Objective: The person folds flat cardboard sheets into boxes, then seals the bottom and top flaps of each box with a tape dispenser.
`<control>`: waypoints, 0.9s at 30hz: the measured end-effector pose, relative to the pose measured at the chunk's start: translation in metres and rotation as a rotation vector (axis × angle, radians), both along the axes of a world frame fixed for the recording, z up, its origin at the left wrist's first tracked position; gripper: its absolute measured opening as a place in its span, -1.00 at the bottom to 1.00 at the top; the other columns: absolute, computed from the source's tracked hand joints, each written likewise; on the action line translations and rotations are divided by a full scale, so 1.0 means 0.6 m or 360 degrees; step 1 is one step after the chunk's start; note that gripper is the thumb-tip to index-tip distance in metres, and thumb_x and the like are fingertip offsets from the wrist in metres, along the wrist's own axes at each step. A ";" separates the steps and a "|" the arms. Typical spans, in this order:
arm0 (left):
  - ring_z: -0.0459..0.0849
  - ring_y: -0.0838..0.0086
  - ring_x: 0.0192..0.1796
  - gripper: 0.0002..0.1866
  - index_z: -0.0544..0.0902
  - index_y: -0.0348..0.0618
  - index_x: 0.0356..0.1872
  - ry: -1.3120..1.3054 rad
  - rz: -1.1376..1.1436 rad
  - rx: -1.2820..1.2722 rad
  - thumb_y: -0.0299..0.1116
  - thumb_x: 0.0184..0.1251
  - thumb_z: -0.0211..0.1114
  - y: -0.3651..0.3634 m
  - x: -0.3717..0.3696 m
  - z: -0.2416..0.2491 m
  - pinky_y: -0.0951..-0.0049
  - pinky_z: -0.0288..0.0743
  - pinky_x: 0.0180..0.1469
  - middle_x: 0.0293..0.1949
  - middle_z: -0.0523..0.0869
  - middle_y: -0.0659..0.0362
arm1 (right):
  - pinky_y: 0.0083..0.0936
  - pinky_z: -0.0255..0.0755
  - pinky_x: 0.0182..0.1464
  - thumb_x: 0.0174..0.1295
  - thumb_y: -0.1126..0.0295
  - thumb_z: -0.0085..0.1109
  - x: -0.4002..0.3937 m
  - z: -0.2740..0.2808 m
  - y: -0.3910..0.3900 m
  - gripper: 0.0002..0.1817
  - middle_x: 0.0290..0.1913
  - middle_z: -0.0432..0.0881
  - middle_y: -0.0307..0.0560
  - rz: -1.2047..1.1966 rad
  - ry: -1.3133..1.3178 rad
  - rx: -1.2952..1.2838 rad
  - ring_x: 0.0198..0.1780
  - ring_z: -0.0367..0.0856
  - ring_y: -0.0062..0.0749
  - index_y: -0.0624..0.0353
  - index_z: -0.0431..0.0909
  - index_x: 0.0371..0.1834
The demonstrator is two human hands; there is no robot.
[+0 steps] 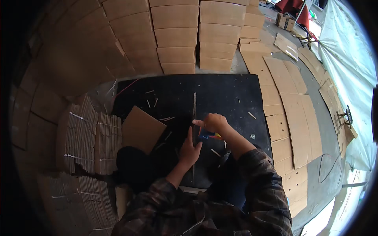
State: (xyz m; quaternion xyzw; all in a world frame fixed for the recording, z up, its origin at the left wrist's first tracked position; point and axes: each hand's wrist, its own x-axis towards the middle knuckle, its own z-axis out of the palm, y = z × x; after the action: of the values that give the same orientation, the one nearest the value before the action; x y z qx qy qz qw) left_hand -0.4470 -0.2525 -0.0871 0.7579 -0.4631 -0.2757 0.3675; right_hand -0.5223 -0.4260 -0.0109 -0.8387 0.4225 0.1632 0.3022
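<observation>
A small dark box with a colourful printed side (210, 135) stands between my two hands over the black mat (228, 94). My left hand (190, 150) lies along its left side, thumb apart from the stretched fingers. On its upper end rests my right hand (212, 122), fingers curled and thumb pointing left; what it pinches, if anything, is too small to make out. A long thin metal strip (195, 103) runs up the mat just beyond the hands. Near my right forearm lies a small dark object with a shiny edge (224, 158).
Bundled cardboard stacks (80, 135) stand at the left, beside a flat brown board (141, 129). Stacked cartons (175, 37) line the back. Flattened cardboard (299, 126) covers the floor at the right. Small pale scraps (252, 115) dot the mat.
</observation>
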 end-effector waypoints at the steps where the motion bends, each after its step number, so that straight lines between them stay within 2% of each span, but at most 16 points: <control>1: 0.57 -0.05 0.16 -0.15 -0.05 -0.18 0.52 0.0009 -0.0005 0.0009 -0.34 0.30 0.25 -0.001 0.000 -0.003 0.14 0.48 0.15 0.22 0.48 -0.20 | -0.28 0.54 -0.01 0.09 -0.58 -0.15 0.008 -0.005 -0.003 -0.05 -0.24 0.73 0.08 0.0001 -0.0001 -0.0019 -0.06 0.72 -0.08 0.23 0.73 -0.29; 3: 0.56 0.10 0.19 -0.16 0.01 -0.15 0.51 0.0395 0.0110 -0.0134 -0.25 0.32 0.30 0.002 0.002 -0.009 0.22 0.44 0.20 0.21 0.49 -0.10 | -0.27 0.53 0.02 0.08 -0.58 -0.15 0.024 -0.013 -0.007 -0.04 -0.21 0.73 0.10 0.0013 0.0003 -0.0028 -0.03 0.71 -0.07 0.23 0.73 -0.27; 4: 0.56 0.10 0.19 -0.16 0.01 -0.15 0.51 0.0399 0.0118 -0.0120 -0.25 0.32 0.30 0.008 0.006 -0.032 0.22 0.44 0.20 0.21 0.49 -0.10 | -0.27 0.53 0.03 0.07 -0.59 -0.15 0.033 -0.017 -0.006 -0.04 -0.19 0.73 0.11 0.0019 0.0038 -0.0041 -0.01 0.70 -0.06 0.23 0.74 -0.26; 6: 0.55 0.33 0.15 -0.20 0.07 -0.15 0.50 0.1172 0.0253 -0.0184 -0.20 0.35 0.30 0.019 0.011 -0.055 0.33 0.46 0.14 0.20 0.48 0.01 | -0.27 0.52 0.04 0.07 -0.59 -0.16 0.039 -0.037 -0.006 -0.03 -0.17 0.72 0.13 0.0029 0.0084 -0.0037 0.01 0.69 -0.05 0.22 0.74 -0.24; 10: 0.49 0.48 0.14 -0.24 0.13 -0.17 0.48 0.1439 0.0371 -0.0098 -0.18 0.37 0.28 0.040 0.034 -0.050 0.43 0.47 0.08 0.24 0.42 0.09 | -0.25 0.51 0.01 0.06 -0.59 -0.14 0.047 -0.069 -0.013 -0.05 -0.25 0.72 0.09 0.0051 0.0022 0.0113 -0.06 0.70 -0.04 0.21 0.74 -0.33; 12: 0.55 0.54 0.01 -0.35 0.28 -0.18 0.43 0.1127 0.0398 -0.0103 -0.18 0.40 0.25 0.045 0.046 -0.052 0.48 0.49 -0.01 0.08 0.54 0.15 | -0.25 0.52 -0.02 0.04 -0.60 -0.13 0.048 -0.069 -0.015 -0.07 -0.33 0.71 0.07 0.0041 0.0031 0.0165 -0.12 0.71 -0.04 0.19 0.72 -0.43; 13: 0.55 0.54 0.01 -0.35 0.28 -0.18 0.43 0.1132 0.0409 -0.0098 -0.18 0.40 0.25 0.050 0.050 -0.054 0.48 0.49 -0.01 0.08 0.54 0.15 | -0.25 0.52 -0.02 0.04 -0.60 -0.13 0.047 -0.068 -0.011 -0.07 -0.33 0.71 0.07 0.0049 0.0037 0.0172 -0.12 0.71 -0.04 0.19 0.72 -0.43; 15: 0.68 0.39 -0.15 -0.47 0.42 -0.19 0.33 0.0912 0.0310 -0.0176 -0.21 0.40 0.23 0.049 0.057 -0.051 0.37 0.56 -0.08 -0.15 0.68 0.12 | -0.26 0.52 -0.04 0.11 -0.55 -0.13 0.047 -0.063 -0.010 -0.10 -0.31 0.72 0.07 0.0054 0.0047 0.0119 -0.12 0.72 -0.04 0.19 0.74 -0.38; 16: 0.68 0.39 -0.15 -0.47 0.42 -0.19 0.33 0.0913 0.0305 -0.0189 -0.21 0.40 0.23 0.047 0.057 -0.044 0.37 0.56 -0.08 -0.15 0.68 0.12 | -0.26 0.52 -0.04 0.11 -0.55 -0.13 0.049 -0.061 -0.007 -0.10 -0.31 0.72 0.07 0.0053 0.0046 0.0106 -0.12 0.72 -0.04 0.19 0.74 -0.38; 18: 0.73 0.13 -0.25 -0.64 0.56 -0.22 0.15 -0.0234 0.0149 -0.0231 -0.30 0.40 0.16 0.041 0.053 -0.022 0.19 0.60 -0.15 -0.32 0.72 0.00 | -0.28 0.53 -0.04 0.20 -0.46 -0.13 0.054 -0.054 0.003 -0.16 -0.27 0.73 0.07 0.0038 -0.0018 0.0077 -0.12 0.72 -0.05 0.19 0.75 -0.30; 19: 0.73 0.13 -0.25 -0.64 0.56 -0.22 0.15 -0.0234 0.0132 -0.0259 -0.30 0.40 0.16 0.035 0.052 -0.015 0.19 0.60 -0.15 -0.32 0.72 0.00 | -0.28 0.53 -0.04 0.20 -0.46 -0.13 0.055 -0.052 0.004 -0.16 -0.27 0.73 0.07 0.0019 -0.0021 0.0051 -0.12 0.72 -0.05 0.19 0.75 -0.30; 21: 0.68 -0.04 -0.18 -0.74 0.59 -0.25 -0.01 -0.0326 0.0148 -0.0024 -0.37 0.38 0.10 0.033 0.055 -0.005 0.06 0.58 -0.15 -0.25 0.69 -0.12 | -0.24 0.53 0.00 0.25 -0.37 -0.12 0.057 -0.050 0.014 -0.24 -0.22 0.73 0.09 0.0157 -0.0070 0.0012 -0.08 0.71 -0.05 0.14 0.74 -0.19; 22: 0.68 -0.04 -0.18 -0.74 0.59 -0.25 -0.01 -0.0330 0.0137 -0.0045 -0.37 0.38 0.10 0.034 0.058 -0.005 0.06 0.58 -0.15 -0.25 0.69 -0.12 | -0.24 0.55 -0.01 0.26 -0.24 -0.03 0.054 -0.048 0.017 -0.37 -0.21 0.73 0.09 0.0139 -0.0082 -0.0001 -0.10 0.71 -0.04 0.11 0.74 -0.19; 23: 0.68 -0.06 -0.19 -0.78 0.58 -0.26 -0.09 -0.0362 0.0148 -0.0047 -0.38 0.38 0.08 0.035 0.061 -0.005 0.03 0.56 -0.17 -0.27 0.69 -0.13 | -0.24 0.55 -0.01 0.26 -0.24 -0.03 0.050 -0.045 0.019 -0.37 -0.21 0.73 0.09 0.0124 -0.0085 -0.0016 -0.10 0.71 -0.04 0.11 0.74 -0.19; 25: 0.67 -0.07 -0.20 -0.81 0.57 -0.27 -0.17 -0.0388 0.0139 -0.0064 -0.38 0.39 0.06 0.035 0.072 -0.001 0.00 0.55 -0.19 -0.30 0.69 -0.13 | -0.24 0.58 -0.03 0.21 -0.05 0.09 0.033 -0.051 0.018 -0.55 -0.19 0.74 0.06 0.0121 -0.0160 -0.0191 -0.10 0.73 -0.06 0.10 0.74 -0.22; 27: 0.66 -0.12 -0.22 -0.82 0.53 -0.27 -0.28 -0.0465 0.0241 0.0159 -0.36 0.40 0.05 0.031 0.103 0.009 -0.07 0.52 -0.21 -0.33 0.67 -0.18 | -0.23 0.58 -0.03 0.17 0.04 0.13 0.004 -0.038 0.017 -0.61 -0.19 0.74 0.06 0.0164 -0.0077 -0.0249 -0.09 0.73 -0.06 0.11 0.73 -0.22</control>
State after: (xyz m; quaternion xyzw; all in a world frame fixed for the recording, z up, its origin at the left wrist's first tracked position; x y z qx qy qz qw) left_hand -0.3854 -0.2341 -0.0816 0.8400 -0.4389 -0.1567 0.2778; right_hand -0.5197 -0.4156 -0.0340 -0.8841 0.3829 0.1247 0.2370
